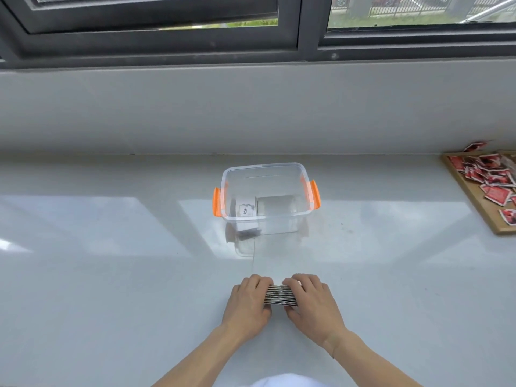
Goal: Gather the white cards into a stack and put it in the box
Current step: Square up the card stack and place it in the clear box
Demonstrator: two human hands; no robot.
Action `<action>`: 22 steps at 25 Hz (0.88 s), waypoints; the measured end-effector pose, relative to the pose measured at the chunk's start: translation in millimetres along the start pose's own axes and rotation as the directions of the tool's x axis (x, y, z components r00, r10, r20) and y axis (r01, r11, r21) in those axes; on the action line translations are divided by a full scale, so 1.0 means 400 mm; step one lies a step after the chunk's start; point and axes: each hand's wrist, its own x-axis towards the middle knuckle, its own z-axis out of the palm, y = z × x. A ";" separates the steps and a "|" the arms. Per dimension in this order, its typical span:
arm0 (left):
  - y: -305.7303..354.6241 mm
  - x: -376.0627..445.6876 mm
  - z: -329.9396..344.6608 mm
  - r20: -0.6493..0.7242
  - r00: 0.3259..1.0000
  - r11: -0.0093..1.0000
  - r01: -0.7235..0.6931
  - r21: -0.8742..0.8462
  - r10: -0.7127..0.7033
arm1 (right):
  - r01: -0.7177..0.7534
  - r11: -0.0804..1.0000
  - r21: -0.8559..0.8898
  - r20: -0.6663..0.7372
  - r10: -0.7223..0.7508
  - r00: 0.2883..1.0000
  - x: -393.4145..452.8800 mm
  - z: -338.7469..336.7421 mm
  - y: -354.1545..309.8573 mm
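A stack of cards (281, 295) stands on edge on the glossy white counter, its dark and white edges facing up. My left hand (248, 303) grips its left end and my right hand (310, 300) grips its right end, fingers curled over the top. Beyond the hands sits a clear plastic box (266, 174) with orange handles. Inside it lie a few white cards (247, 209), one printed with the word "love".
A wooden tray (472, 196) holding several red packets lies at the right edge of the counter. A low grey wall and a dark-framed window rise behind the box.
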 end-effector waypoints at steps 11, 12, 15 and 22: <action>-0.109 -0.052 -0.007 -0.110 0.946 0.871 0.229 -0.435 -0.304 | 0.025 0.997 -0.078 0.011 -0.024 1.000 0.016 0.006 -0.013; -0.127 -0.065 -0.013 -0.107 0.918 0.809 0.277 -0.518 -0.382 | 0.026 0.996 -0.080 0.009 -0.025 1.000 0.017 0.006 -0.012; -0.143 -0.087 -0.035 -0.077 0.825 0.596 0.336 -0.729 -0.560 | 0.021 0.996 -0.086 0.027 -0.019 0.999 0.021 0.004 -0.011; 0.059 -0.026 -0.005 0.217 0.910 0.183 0.295 -0.938 -0.354 | -0.016 0.999 -0.051 0.030 0.018 0.999 0.031 0.000 -0.020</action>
